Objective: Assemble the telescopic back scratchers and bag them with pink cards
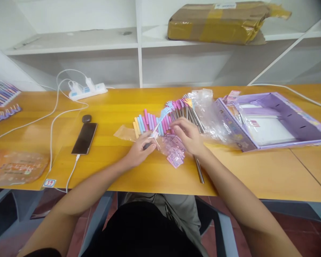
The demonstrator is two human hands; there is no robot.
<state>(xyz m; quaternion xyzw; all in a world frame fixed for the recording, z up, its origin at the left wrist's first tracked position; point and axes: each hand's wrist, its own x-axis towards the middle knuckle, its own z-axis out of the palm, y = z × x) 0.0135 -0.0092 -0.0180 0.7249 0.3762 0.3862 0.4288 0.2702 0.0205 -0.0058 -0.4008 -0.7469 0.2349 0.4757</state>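
Note:
My left hand (141, 149) is closed around a dark-ended metal rod, whose shaft points up to a light-blue hand-shaped head (164, 112). Beside that head, my right hand (186, 132) has bent fingers above the row of coloured tubes; whether it grips anything is hidden. The pink, purple, blue and yellow tubes (149, 122) lie side by side on the table. Several metal rods with coloured hand-shaped heads (188, 102) lie behind my right hand. Small pink printed packets (176, 153) are heaped between my hands, near clear plastic.
A purple tray box (248, 139) stands at the right, beside crumpled clear bags (210, 117). A phone (85, 138), cables and a power strip (88, 91) are at the left. An orange bag (18, 167) lies far left. A taped carton (216, 23) rests on the shelf.

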